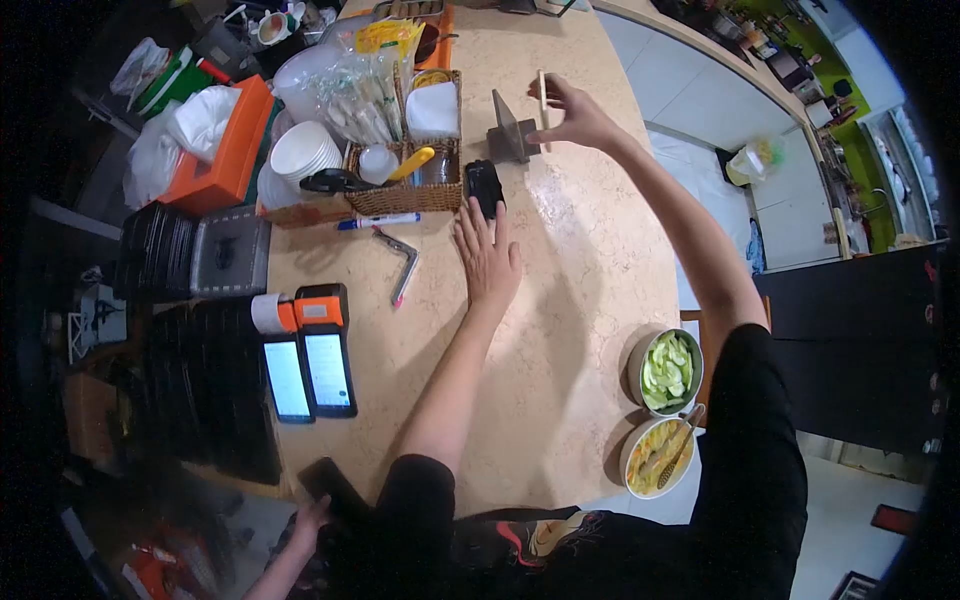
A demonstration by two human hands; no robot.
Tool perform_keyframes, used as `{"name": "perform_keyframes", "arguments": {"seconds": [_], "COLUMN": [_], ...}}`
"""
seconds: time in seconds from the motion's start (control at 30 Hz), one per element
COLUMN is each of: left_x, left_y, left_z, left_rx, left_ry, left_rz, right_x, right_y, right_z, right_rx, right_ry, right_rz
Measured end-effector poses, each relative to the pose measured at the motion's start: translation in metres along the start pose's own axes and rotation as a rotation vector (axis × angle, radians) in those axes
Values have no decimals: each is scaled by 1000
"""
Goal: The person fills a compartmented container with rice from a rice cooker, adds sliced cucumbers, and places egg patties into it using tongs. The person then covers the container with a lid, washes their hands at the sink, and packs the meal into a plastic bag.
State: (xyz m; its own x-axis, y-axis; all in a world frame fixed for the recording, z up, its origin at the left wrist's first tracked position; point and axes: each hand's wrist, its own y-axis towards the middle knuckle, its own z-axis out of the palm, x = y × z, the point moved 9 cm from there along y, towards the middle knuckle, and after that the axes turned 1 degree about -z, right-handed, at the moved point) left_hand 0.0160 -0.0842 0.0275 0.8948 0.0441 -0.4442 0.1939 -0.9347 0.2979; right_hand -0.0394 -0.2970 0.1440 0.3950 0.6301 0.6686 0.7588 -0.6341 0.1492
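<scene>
My left hand (pixel 487 258) lies flat on the pale table (pixel 540 370) with fingers spread. Its fingertips touch or rest beside a small black object (pixel 485 186). Farther forward and to the right, my right hand (pixel 578 118) curls round a thin, pale-edged flat item (pixel 543 105), seen almost edge-on. Its thumb points towards a dark folding stand (pixel 512 138), just left of that item. A blue-and-white marker (pixel 380 221) and a bent grey tool with a red tip (pixel 405 265) lie left of my left hand.
A wicker basket (pixel 400 200) holds utensils beside white cups (pixel 305 152). Two lit handheld terminals (pixel 328 365) lie left, near black containers (pixel 205 380). Bowls of green slices (pixel 668 370) and yellowish food (pixel 657 455) stand right. Another person's hand (pixel 310 522) holds a dark object (pixel 335 490) lower left.
</scene>
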Motion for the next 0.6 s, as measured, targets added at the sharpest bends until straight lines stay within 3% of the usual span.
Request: {"name": "perform_keyframes", "arguments": {"seconds": [0.1, 0.17, 0.2, 0.3, 0.47, 0.53, 0.6], "left_x": [-7, -3, 6, 4, 11, 10, 9], "left_y": [19, 8, 11, 16, 9, 6, 3], "left_z": [11, 11, 5, 5, 6, 4, -11], "left_rx": [-23, 4, 6, -6, -32, -43, -71], "left_ry": [-125, -159, -125, -144, -227, -250, -234], "left_rz": [-50, -14, -15, -25, -32, -38, -18], "right_x": [-22, -39, -43, -43, -45, -36, -5], "right_y": [30, 34, 48, 61, 46, 40, 24], "right_z": [2, 30, 35, 37, 49, 52, 45], "right_rx": [28, 57, -25, 67, 106, 39, -77], "right_ry": [-89, 25, 31, 82, 68, -25, -237], "right_rz": [11, 129, 50, 78, 214, 89, 136]}}
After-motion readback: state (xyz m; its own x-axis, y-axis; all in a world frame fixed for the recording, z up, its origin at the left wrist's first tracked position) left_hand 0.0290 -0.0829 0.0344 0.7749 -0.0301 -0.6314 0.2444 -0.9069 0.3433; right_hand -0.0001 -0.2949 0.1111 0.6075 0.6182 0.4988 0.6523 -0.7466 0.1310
